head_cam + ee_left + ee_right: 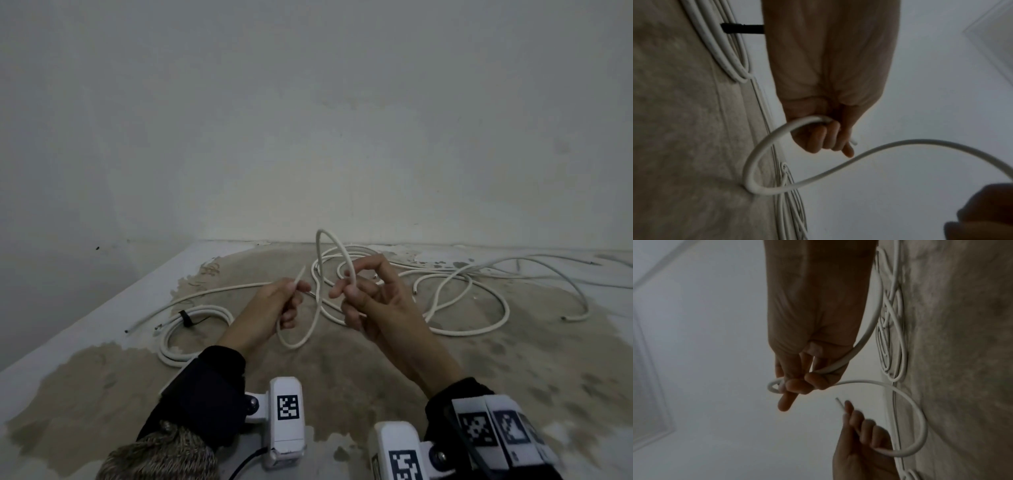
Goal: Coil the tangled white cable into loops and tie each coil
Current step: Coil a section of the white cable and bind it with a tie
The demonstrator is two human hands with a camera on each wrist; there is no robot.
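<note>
A white cable (298,342) hangs in a low loop between my two hands above the floor. My left hand (291,298) grips it near its cut end (300,274), which sticks up past the fingers. My right hand (352,291) holds the same cable further along, where it arches up in a tall loop (329,236). In the left wrist view the left hand's fingers (826,136) curl round the cable (764,146). In the right wrist view the right hand's fingers (805,382) curl round the cable (861,342). More tangled cable (462,291) lies behind.
A finished coil (171,342) with a black tie (186,318) lies on the floor at the left. Loose cable ends trail right towards (565,318). The white wall (308,137) rises just behind the tangle. The floor (342,383) is worn and patchy.
</note>
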